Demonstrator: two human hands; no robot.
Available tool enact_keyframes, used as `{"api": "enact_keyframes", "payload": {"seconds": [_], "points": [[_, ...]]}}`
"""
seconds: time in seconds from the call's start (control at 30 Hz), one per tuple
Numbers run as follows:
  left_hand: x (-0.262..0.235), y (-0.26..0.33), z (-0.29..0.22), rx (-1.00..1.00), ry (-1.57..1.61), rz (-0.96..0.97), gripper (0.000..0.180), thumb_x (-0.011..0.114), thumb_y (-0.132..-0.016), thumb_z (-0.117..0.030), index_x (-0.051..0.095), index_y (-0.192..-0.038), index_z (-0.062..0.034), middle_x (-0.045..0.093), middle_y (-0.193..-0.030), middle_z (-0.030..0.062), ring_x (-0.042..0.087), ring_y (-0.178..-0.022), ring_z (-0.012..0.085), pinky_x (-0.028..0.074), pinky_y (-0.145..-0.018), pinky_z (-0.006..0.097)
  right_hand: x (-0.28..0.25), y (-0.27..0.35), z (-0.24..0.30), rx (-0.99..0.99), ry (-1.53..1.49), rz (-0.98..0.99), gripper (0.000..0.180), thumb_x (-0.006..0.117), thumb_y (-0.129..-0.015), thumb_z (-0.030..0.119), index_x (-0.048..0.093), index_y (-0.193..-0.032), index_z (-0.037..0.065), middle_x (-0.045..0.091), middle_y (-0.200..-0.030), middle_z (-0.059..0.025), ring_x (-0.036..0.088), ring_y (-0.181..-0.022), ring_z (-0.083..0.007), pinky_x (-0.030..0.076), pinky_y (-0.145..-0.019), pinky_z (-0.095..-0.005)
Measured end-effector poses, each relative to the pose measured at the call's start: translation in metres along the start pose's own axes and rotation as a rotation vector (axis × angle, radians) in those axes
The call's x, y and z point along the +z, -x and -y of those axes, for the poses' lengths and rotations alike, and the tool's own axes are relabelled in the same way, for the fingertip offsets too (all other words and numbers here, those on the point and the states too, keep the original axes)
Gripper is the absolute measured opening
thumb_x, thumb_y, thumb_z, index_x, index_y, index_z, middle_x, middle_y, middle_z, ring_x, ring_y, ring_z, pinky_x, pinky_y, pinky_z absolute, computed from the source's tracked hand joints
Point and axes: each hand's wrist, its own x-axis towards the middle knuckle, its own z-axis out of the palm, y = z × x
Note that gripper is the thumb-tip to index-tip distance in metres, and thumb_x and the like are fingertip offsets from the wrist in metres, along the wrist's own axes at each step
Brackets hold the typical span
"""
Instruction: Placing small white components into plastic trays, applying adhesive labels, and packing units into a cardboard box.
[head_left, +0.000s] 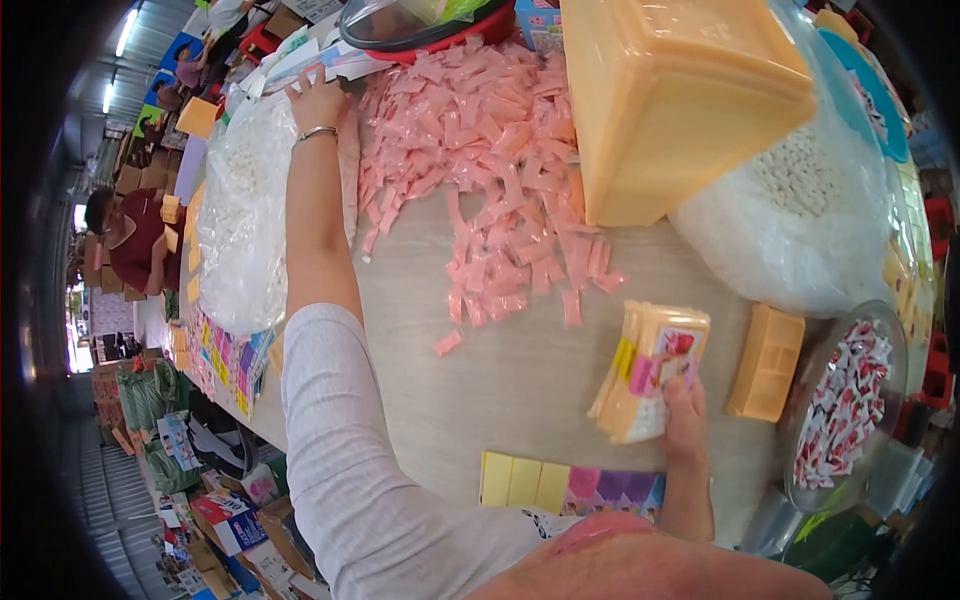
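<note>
My left arm stretches to the far left, where my left hand (320,106), a bracelet on its wrist, rests with fingers apart at the edge of a pile of white sheets or packets (350,64). What lies under the fingertips is hard to make out. At the right, my right hand (685,415) grips a small stack of pale orange plastic trays (635,420) with a printed card in pink, yellow and white on its front. The thumb presses on the front. Beside it stands an orange compartment tray (766,362). Many pink sachets (480,130) lie heaped in the middle.
A tall stack of orange trays (650,120) rises at the back right. Clear bags of white pieces (800,180) flank both sides. A round bowl of red-and-white wrapped sweets (845,400) stands right. Coloured printed cards (570,483) lie near. Another person (135,235) is at the left.
</note>
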Motion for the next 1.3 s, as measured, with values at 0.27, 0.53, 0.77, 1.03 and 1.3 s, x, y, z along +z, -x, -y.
{"api": "enact_keyframes", "payload": {"seconds": [0.27,0.53,0.77,1.03,1.3], "points": [[-0.002,-0.044,0.112,-0.114,-0.21,-0.422,0.025,0.051,-0.09,-0.02,0.074,-0.101,-0.0222,0.074,-0.101,-0.0017,0.07,-0.093,0.0219,0.037,-0.102,0.057,0.012,0.0,0.005,-0.041,0.005,0.02,0.043,0.057,-0.098,0.016,0.047,-0.136,-0.001,0.06,-0.126,-0.008,0.059,-0.112,-0.0151,0.048,-0.097,-0.0321],[-0.205,0.139,0.319,-0.192,-0.109,-0.9,0.019,0.065,-0.087,-0.033,0.073,-0.103,-0.0273,0.073,-0.099,-0.0031,0.069,-0.087,0.0221,0.051,-0.078,0.037,-0.004,-0.021,0.031,-0.158,0.604,-0.148,0.036,0.057,-0.099,0.018,0.052,-0.13,0.0,0.062,-0.113,-0.0035,0.06,-0.099,-0.0101,0.05,-0.084,-0.0259],[-0.34,0.403,0.366,-0.113,1.565,-0.459,0.014,0.063,-0.09,-0.007,0.068,-0.103,-0.0103,0.071,-0.107,0.0065,0.07,-0.092,0.0266,0.054,-0.08,0.036,-0.012,-0.014,0.057,-0.179,1.31,-0.333,0.045,0.058,-0.099,0.031,0.061,-0.119,-0.008,0.068,-0.101,-0.0179,0.066,-0.094,-0.027,0.052,-0.08,-0.0356],[-0.382,0.582,0.201,0.536,0.296,-0.486,0.011,0.063,-0.079,-0.011,0.065,-0.09,-0.0105,0.062,-0.098,0.0062,0.06,-0.102,0.0226,0.043,-0.095,0.039,0.176,0.159,0.103,-1.118,0.633,0.742,0.067,0.066,-0.093,0.035,0.043,-0.145,0.001,0.05,-0.145,-0.0166,0.051,-0.131,-0.0305,0.044,-0.104,-0.0386],[-0.396,0.61,0.139,0.919,0.345,-0.59,0.009,0.065,-0.073,-0.014,0.064,-0.082,-0.0155,0.058,-0.089,0.0005,0.061,-0.094,0.0173,0.045,-0.089,0.033,0.237,0.218,0.058,-0.441,0.722,0.842,0.043,0.062,-0.086,0.006,0.057,-0.128,0.004,0.067,-0.115,-0.0137,0.068,-0.099,-0.0204,0.056,-0.075,-0.0338]]}}
